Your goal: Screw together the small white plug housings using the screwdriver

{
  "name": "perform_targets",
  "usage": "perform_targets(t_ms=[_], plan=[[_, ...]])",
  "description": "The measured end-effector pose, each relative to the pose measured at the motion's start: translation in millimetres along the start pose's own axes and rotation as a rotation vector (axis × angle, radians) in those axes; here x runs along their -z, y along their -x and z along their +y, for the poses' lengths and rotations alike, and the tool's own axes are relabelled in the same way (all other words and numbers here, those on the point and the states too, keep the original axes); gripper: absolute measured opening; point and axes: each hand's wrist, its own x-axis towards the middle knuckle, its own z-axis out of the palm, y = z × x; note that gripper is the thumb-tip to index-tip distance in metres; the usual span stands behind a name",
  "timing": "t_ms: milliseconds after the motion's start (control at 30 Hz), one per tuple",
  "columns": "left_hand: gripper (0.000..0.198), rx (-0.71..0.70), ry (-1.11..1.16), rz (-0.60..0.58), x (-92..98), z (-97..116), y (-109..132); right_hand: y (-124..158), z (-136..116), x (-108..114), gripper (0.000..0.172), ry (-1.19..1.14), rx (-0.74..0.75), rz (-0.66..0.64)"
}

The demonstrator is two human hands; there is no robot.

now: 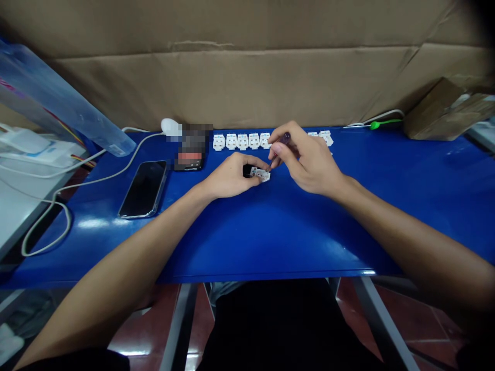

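My left hand point(228, 178) is closed round a small white plastic socket part point(261, 174) with a black piece beside it, held low over the blue table point(270, 232). My right hand point(305, 159) pinches a thin tool with a dark purple handle point(285, 137), its tip touching the white part. A row of several matching white socket parts point(242, 141) lies along the table's far edge, running on behind my right hand to a further white part point(326, 137).
A black phone point(144, 188) lies face up at the left, a second small device point(189, 154) beyond it. White cables point(58, 196) trail off the left edge. A cardboard wall point(247, 77) stands behind. A green-tipped cable point(381, 123) and a cardboard box point(444, 111) sit far right.
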Motion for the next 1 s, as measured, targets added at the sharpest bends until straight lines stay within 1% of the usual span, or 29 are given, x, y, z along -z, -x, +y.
perform_targets(t_ms=[100,267,467,700,867,933,1000], plan=[[0.036,-0.016,-0.009,-0.005,1.8,-2,-1,0,0,0,0.032,0.002,-0.01,0.008],[0.029,-0.034,-0.003,-0.014,2.0,-4,-1,-1,2,0,0.037,-0.001,-0.014,-0.002],[0.026,-0.031,0.0,-0.015,1.7,-2,0,0,2,0,0.038,-0.003,-0.027,-0.001],[0.024,-0.029,0.002,-0.01,1.4,-1,0,-1,2,-1,0.032,-0.028,-0.018,0.009],[0.024,-0.031,0.009,-0.027,3.9,-2,0,-3,10,-4,0.03,-0.032,-0.007,0.008],[0.024,-0.028,0.02,-0.03,5.0,-2,0,-3,14,-6,0.034,-0.039,-0.004,0.012],[0.025,-0.023,0.028,-0.029,5.3,-3,1,-4,17,-7,0.048,-0.038,-0.007,0.03]])
